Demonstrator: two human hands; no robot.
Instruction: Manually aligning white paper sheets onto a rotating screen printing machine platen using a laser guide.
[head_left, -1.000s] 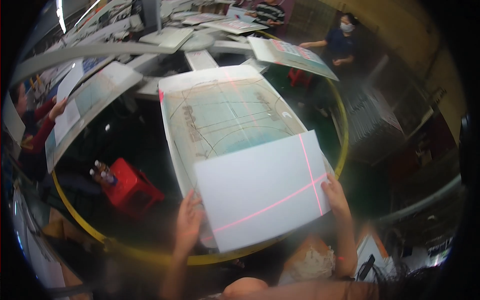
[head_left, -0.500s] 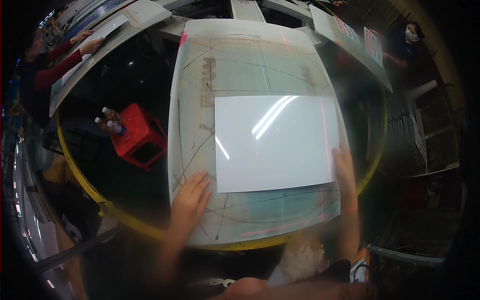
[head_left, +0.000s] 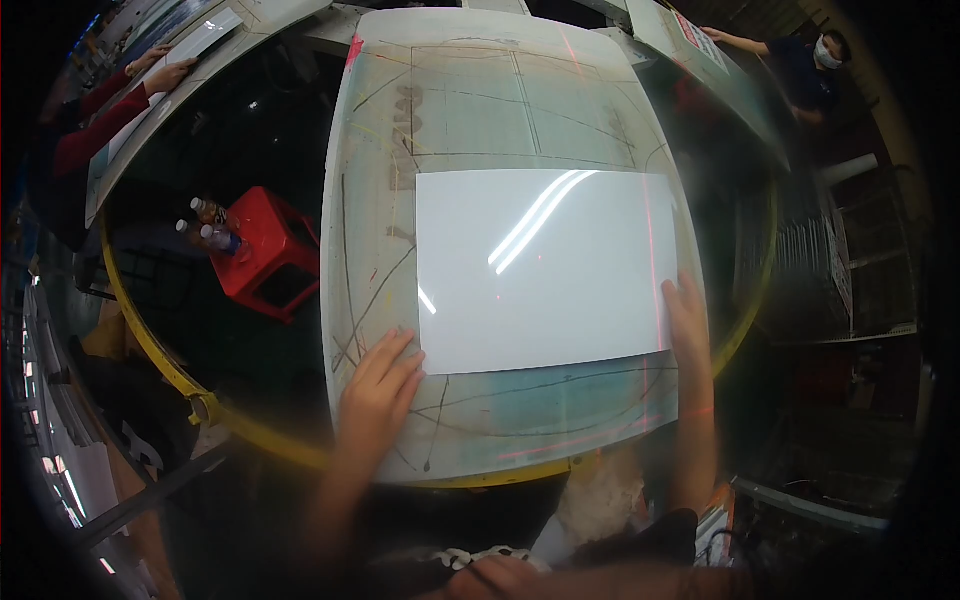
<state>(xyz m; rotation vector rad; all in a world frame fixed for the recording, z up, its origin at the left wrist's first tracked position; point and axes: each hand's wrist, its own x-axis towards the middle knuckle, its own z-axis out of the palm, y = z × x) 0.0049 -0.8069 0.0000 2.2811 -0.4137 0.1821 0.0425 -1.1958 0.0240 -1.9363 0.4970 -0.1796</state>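
White sheet (head_left: 540,275) lies on the long board (head_left: 475,110)

The sheet lies on the near half of the long board, closer to the board's right edge than to its left, with a bare strip of board showing below it. Glare streaks and a red light line cross its glossy face.

The left hand (head_left: 380,385) rests on the near left part of the long board, fingers extended and unclenched, fingertips at the sheet's near left corner. The right hand (head_left: 687,320) is at the long board's right edge, fingers stretched along the sheet's right side; whether they pinch it, I cannot tell.

Left of the long board stands a red stool (head_left: 262,250) bearing bottles (head_left: 214,228). A yellow ring (head_left: 140,340) curves around below the long board. Farther left of the long board, a co-worker in red sleeves (head_left: 100,135) handles another sheet (head_left: 205,35); beyond its far right side stands a masked person (head_left: 815,85).
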